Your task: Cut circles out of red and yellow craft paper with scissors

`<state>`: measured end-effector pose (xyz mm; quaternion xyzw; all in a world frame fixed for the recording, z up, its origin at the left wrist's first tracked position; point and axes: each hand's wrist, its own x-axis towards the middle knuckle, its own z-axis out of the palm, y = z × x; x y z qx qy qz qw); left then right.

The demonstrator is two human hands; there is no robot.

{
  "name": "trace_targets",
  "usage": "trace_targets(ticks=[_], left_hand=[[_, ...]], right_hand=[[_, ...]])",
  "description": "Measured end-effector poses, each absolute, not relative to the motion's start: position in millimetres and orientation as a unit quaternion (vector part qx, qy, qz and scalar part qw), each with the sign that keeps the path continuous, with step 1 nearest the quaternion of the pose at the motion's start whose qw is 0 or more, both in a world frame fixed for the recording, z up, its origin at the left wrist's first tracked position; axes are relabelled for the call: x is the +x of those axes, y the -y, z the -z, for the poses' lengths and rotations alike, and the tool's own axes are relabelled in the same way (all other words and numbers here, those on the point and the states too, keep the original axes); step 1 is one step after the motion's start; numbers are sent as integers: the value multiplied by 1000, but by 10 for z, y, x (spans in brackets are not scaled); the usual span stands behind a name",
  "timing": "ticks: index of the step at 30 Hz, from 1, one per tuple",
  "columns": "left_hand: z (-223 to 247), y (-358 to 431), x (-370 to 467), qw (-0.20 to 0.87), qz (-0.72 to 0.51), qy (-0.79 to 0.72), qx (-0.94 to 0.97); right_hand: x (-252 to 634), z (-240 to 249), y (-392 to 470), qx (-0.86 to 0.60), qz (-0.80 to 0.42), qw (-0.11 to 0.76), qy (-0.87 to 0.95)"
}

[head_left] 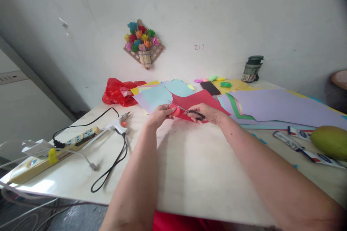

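Note:
A sheet of red paper [208, 103] with a curved cut edge is up in front of me over the table. My left hand [162, 114] pinches its left side, and a small orange-red disc [176, 111] lies against the sheet at the fingertips. In my right hand [206, 112] are black-handled scissors [197, 114]. Their thin blades point left, at the red paper beside the disc. How far apart the blades stand is hard to make out.
Light blue paper [159, 95] and a red plastic bag [116, 92] lie behind. A glue gun [119, 124] and a power strip [67, 144] with loose cables are at left. Purple paper [276, 104], glue tubes [288, 140] and a green fruit [330, 142] are at right.

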<state>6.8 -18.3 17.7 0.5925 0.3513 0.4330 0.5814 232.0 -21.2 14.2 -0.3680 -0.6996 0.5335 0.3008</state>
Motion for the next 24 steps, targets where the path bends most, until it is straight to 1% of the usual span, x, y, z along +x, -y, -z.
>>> trace_targets(ticks=[6, 24], left_hand=[[-191, 190, 74, 586, -430, -344, 595], [-178, 175, 22, 569, -409, -364, 613]], right_hand=[[2323, -147, 219, -379, -513, 297, 710], [2316, -217, 281, -386, -522, 291, 703]])
